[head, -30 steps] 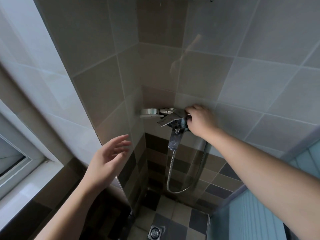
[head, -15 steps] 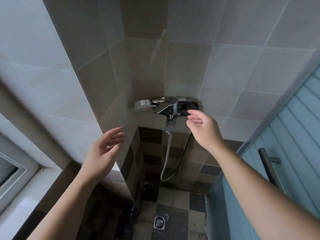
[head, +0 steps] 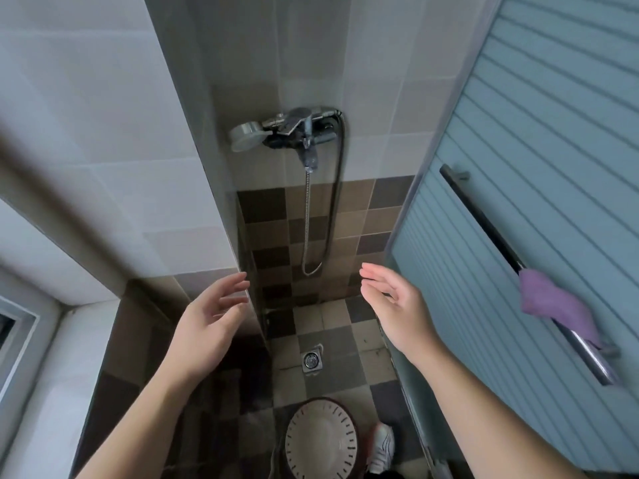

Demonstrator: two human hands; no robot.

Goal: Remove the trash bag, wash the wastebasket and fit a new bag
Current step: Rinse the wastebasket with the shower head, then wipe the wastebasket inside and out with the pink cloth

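Observation:
The wastebasket [head: 321,440] stands on the tiled floor at the bottom of the view, seen from above: a dark rim and a pale inside with dark slots round the wall. No bag shows in it. My left hand [head: 207,323] and my right hand [head: 397,305] hover apart above it, both with fingers spread and holding nothing. High on the far wall sits the chrome shower tap [head: 301,129] with its shower head [head: 243,136] resting on it and a hose [head: 307,223] looping down.
A floor drain [head: 313,361] lies beyond the basket. A blue slatted door [head: 536,167] fills the right side, with a metal bar [head: 484,219] carrying a purple cloth [head: 553,302]. A tiled wall corner [head: 221,202] juts in at left. My shoe [head: 382,447] is beside the basket.
My right hand has let go of the tap and dropped down level with my left hand. The view has tilted down, bringing the wastebasket and door bar into sight.

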